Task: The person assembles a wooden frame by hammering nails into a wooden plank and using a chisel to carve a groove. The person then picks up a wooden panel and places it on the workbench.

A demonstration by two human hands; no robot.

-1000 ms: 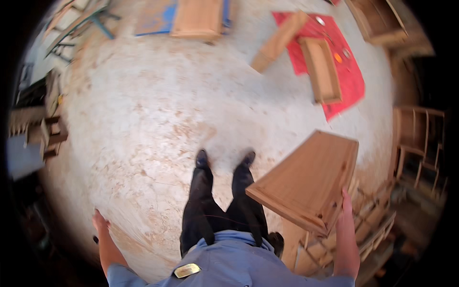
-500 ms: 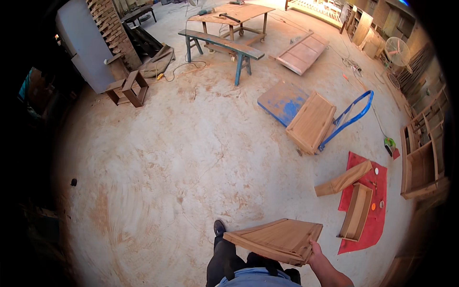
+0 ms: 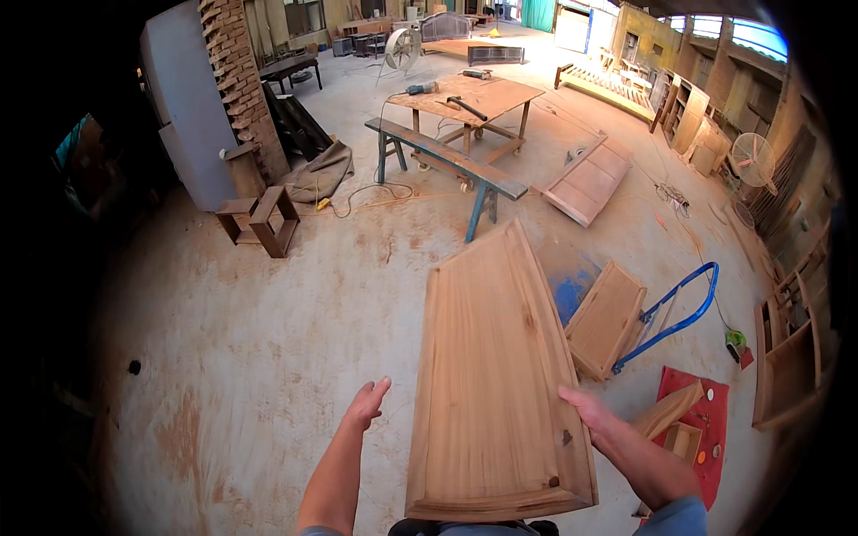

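A framed wooden panel (image 3: 487, 375), light brown with a raised border and dark knots near its lower end, is held up before my body. My right hand (image 3: 585, 413) grips its right edge, thumb on the face and the other fingers hidden behind. Off the panel's left edge, my left hand (image 3: 368, 404) is in the air with nothing in it, its thumb and fingers apart.
A hand truck (image 3: 661, 326) with a blue handle carries another wooden panel (image 3: 606, 320). Wooden pieces lie on a red cloth (image 3: 715, 447) at right. Ahead stand a narrow bench (image 3: 447, 156) and a worktable (image 3: 483, 94) with tools. A small wooden frame (image 3: 259, 221) sits at left.
The panel has swung from lying low across my legs to standing lengthwise in front of me. My left hand has come into view. The head view has tilted up, showing more of the workshop.
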